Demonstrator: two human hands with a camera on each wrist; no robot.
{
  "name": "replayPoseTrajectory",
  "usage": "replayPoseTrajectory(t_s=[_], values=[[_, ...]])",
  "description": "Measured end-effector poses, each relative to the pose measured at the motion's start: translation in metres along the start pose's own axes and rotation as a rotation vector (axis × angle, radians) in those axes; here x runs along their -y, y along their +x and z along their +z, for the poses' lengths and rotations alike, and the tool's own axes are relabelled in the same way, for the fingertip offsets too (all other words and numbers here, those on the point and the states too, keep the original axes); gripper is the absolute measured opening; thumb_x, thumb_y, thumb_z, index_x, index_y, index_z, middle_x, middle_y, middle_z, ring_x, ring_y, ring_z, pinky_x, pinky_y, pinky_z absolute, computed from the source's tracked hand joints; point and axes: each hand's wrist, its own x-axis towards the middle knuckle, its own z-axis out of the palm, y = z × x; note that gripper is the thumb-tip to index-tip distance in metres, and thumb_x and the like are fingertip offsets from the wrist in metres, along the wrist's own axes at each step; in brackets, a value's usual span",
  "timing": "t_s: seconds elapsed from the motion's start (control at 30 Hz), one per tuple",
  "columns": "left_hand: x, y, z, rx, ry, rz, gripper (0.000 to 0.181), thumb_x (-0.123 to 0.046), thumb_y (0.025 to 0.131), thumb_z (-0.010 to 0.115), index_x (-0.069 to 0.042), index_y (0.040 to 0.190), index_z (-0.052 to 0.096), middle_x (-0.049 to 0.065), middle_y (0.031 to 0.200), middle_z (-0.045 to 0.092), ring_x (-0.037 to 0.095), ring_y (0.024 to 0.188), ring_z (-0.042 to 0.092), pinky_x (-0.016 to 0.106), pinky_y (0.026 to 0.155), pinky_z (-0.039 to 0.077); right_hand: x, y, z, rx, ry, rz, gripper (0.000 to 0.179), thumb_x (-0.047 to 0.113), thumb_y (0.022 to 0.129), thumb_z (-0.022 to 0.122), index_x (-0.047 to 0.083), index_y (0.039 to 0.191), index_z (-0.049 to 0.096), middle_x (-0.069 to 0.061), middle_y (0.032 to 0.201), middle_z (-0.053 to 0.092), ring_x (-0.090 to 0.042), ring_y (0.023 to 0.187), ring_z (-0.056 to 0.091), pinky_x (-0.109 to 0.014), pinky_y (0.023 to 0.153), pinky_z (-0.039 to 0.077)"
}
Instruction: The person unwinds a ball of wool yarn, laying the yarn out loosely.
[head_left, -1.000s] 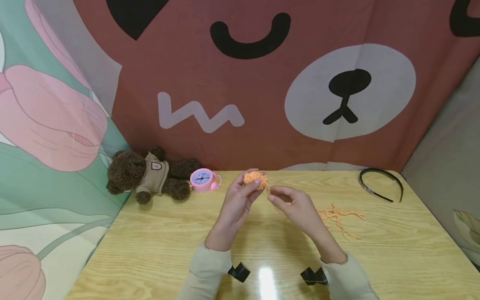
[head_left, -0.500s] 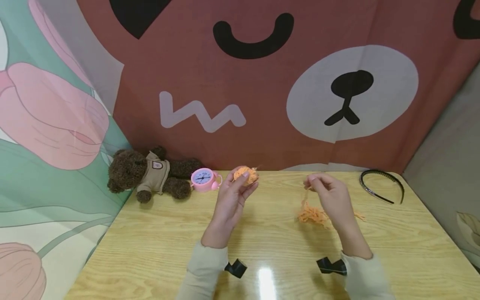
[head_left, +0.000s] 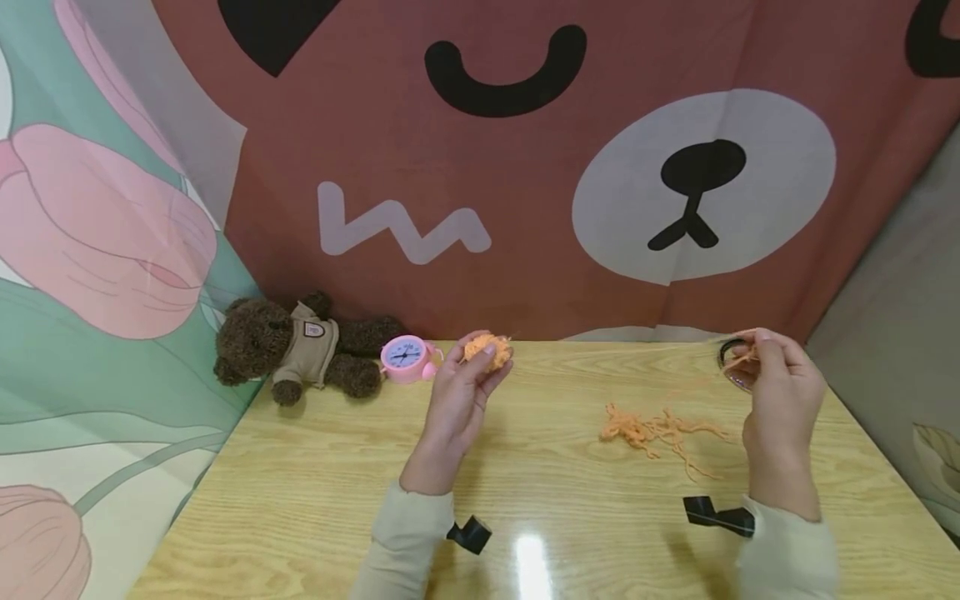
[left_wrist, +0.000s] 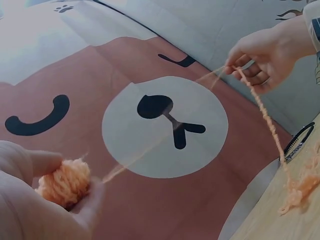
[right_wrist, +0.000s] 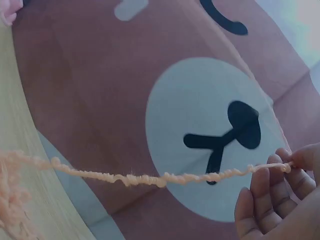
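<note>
My left hand [head_left: 461, 400] holds a small orange ball of yarn [left_wrist: 65, 183], thumb on one side and fingers on the other. Out to the right, my right hand [head_left: 787, 392] pinches an orange yarn strand [right_wrist: 135, 179] between thumb and fingertips. In the left wrist view a blurred length of yarn stretches between the two hands. From the right fingertips a crinkled length hangs down to a loose tangle of yarn [head_left: 630, 427] on the table.
A brown teddy bear [head_left: 307, 342] lies at the table's back left beside a pink alarm clock [head_left: 405, 358]. Partly behind the right hand is a black headband [head_left: 727, 358] at the back right. A printed cloth [head_left: 525, 208] hangs along the table's [head_left: 337, 483] back edge.
My right hand has swung far to the right from beside the ball, drawing yarn out. The left hand has shifted slightly left, still gripping the ball. The tangle now lies further left.
</note>
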Motion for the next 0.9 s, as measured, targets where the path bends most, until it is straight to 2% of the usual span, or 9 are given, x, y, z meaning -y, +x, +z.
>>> replayPoseTrajectory(t_s=[0.13,0.27,0.37,0.43,0.53,0.63,0.7,0.77,0.9], values=[[-0.001,0.002,-0.001,-0.037,-0.022,0.032,0.026,-0.01,0.104,0.056,-0.007,0.129,0.051,0.004,0.118,0.062,0.013,0.099,0.067,0.029,0.093,0.06,0.002,0.007,-0.009,-0.069,0.069,0.02,0.025,0.023,0.097,0.069,-0.002,0.1,0.072,-0.004,0.077,0.067,-0.013,0.06,0.065,-0.02,0.056,0.058],[-0.002,0.002,-0.002,-0.031,-0.036,0.028,0.028,-0.013,0.104,0.057,-0.007,0.13,0.05,0.007,0.12,0.063,0.017,0.101,0.071,0.029,0.092,0.061,0.002,0.012,-0.014,-0.107,0.091,0.051,0.022,0.021,0.099,0.067,0.0,0.1,0.073,-0.003,0.077,0.067,-0.013,0.058,0.066,-0.02,0.055,0.057],[-0.002,0.002,-0.001,-0.015,-0.04,0.016,0.029,-0.013,0.103,0.058,-0.006,0.13,0.05,0.01,0.122,0.063,0.018,0.101,0.072,0.028,0.091,0.061,0.001,0.013,-0.013,-0.074,-0.043,0.092,0.019,0.023,0.101,0.063,0.006,0.105,0.073,0.002,0.084,0.066,-0.009,0.067,0.065,-0.015,0.058,0.057],[-0.001,0.001,0.001,0.0,-0.039,0.006,0.027,-0.012,0.103,0.058,-0.006,0.129,0.051,0.011,0.124,0.063,0.017,0.101,0.071,0.027,0.09,0.061,-0.002,0.012,-0.011,-0.008,-0.228,0.106,0.021,0.026,0.102,0.06,0.013,0.113,0.072,0.008,0.091,0.064,-0.004,0.075,0.063,-0.011,0.063,0.055],[0.002,0.0,0.003,0.023,-0.033,-0.01,0.025,-0.01,0.103,0.058,-0.006,0.127,0.052,0.011,0.124,0.062,0.015,0.099,0.069,0.026,0.089,0.061,-0.008,0.006,-0.003,0.13,-0.554,0.053,0.031,0.035,0.105,0.054,0.02,0.129,0.066,0.018,0.098,0.059,0.003,0.087,0.057,-0.008,0.069,0.05],[0.005,-0.002,0.007,0.053,-0.007,-0.031,0.022,-0.007,0.102,0.058,-0.007,0.124,0.054,0.009,0.119,0.062,0.014,0.096,0.068,0.025,0.087,0.061,-0.017,-0.007,0.012,0.295,-0.759,-0.063,0.041,0.042,0.106,0.049,0.019,0.138,0.062,0.015,0.109,0.063,0.004,0.094,0.057,-0.012,0.074,0.048],[0.007,-0.004,0.01,0.082,0.028,-0.045,0.021,-0.005,0.101,0.058,-0.007,0.122,0.055,0.009,0.119,0.062,0.014,0.096,0.069,0.026,0.086,0.062,-0.025,-0.019,0.026,0.45,-0.787,-0.124,0.045,0.042,0.107,0.048,0.015,0.14,0.06,0.005,0.119,0.068,-0.004,0.103,0.062,-0.015,0.08,0.051],[0.009,-0.007,0.013,0.118,0.075,-0.064,0.021,-0.004,0.101,0.058,-0.006,0.122,0.055,0.011,0.121,0.064,0.014,0.096,0.069,0.026,0.086,0.062,-0.034,-0.031,0.04,0.665,-0.771,-0.157,0.045,0.037,0.108,0.047,0.012,0.144,0.056,-0.006,0.134,0.065,-0.017,0.117,0.064,-0.024,0.093,0.056],[0.013,-0.012,0.016,0.178,0.157,-0.109,0.027,-0.004,0.099,0.061,-0.005,0.125,0.054,0.008,0.121,0.066,0.014,0.1,0.069,0.028,0.085,0.062,-0.049,-0.055,0.062,1.087,-0.683,-0.11,0.051,0.024,0.109,0.047,0.007,0.156,0.037,-0.018,0.153,0.049,-0.037,0.138,0.051,-0.048,0.108,0.05]])
